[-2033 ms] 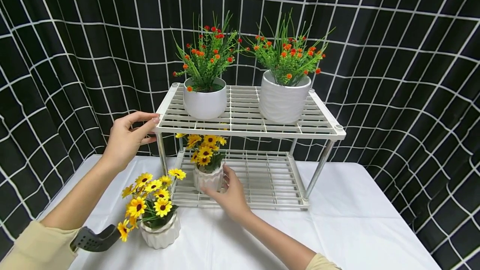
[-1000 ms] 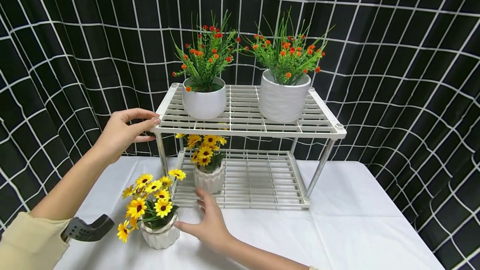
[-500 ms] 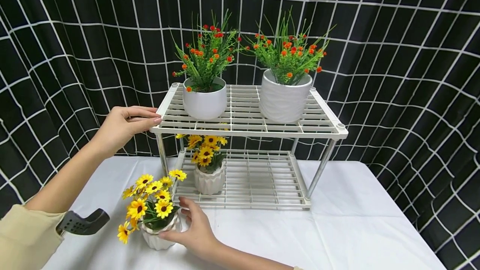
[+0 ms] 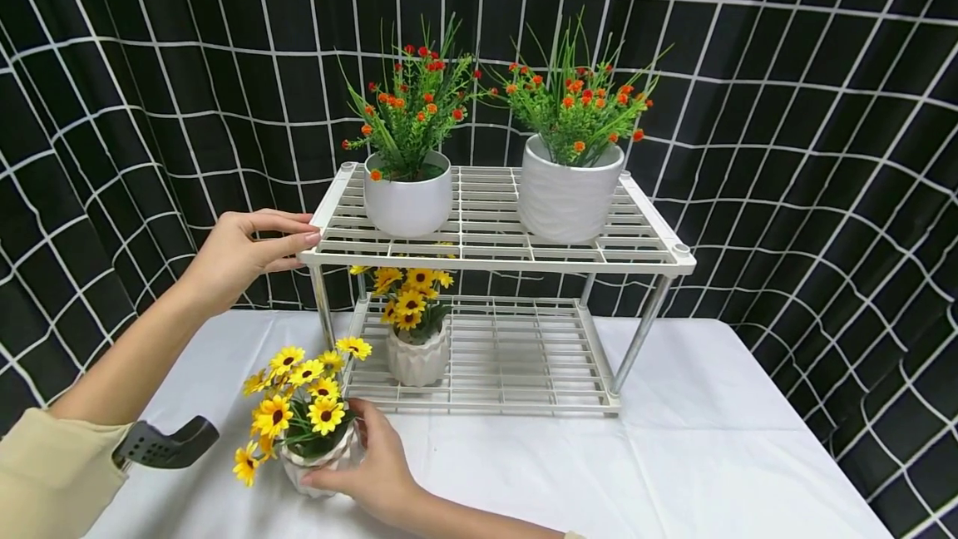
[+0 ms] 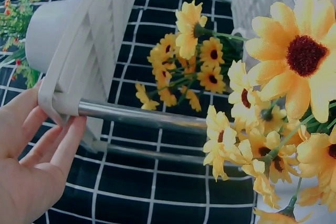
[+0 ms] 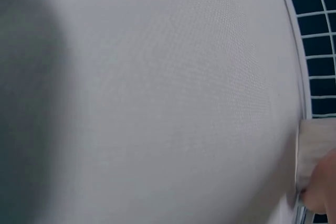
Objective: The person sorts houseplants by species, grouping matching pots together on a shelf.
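A two-tier white wire rack (image 4: 644, 265) stands on the table, and my left hand (image 4: 235, 260) holds its top shelf at the front left corner. In the left wrist view, fingers (image 5: 63, 142) lie against that corner beside the metal leg. In front of the rack's left side, a ribbed white flowerpot (image 4: 294, 466) with yellow sunflowers (image 4: 299, 393) stands upright. My right hand (image 4: 377, 468) grips this flowerpot from the right, thumb in front and fingers behind. A similar sunflower pot (image 4: 417, 362) sits on the left of the lower tier. In the right wrist view, mostly blurred white cloth shows.
Two white pots, left (image 4: 407, 206) and right (image 4: 569, 198), with red and orange flowers stand on the top tier. A white cloth (image 4: 718, 456) covers the table. Behind hangs a black curtain (image 4: 748, 148) with white grid lines.
My right hand has let go of the sunflower pot on the lower tier, moved left and toward me, and taken hold of the front flowerpot. My left hand stays at the rack's corner.
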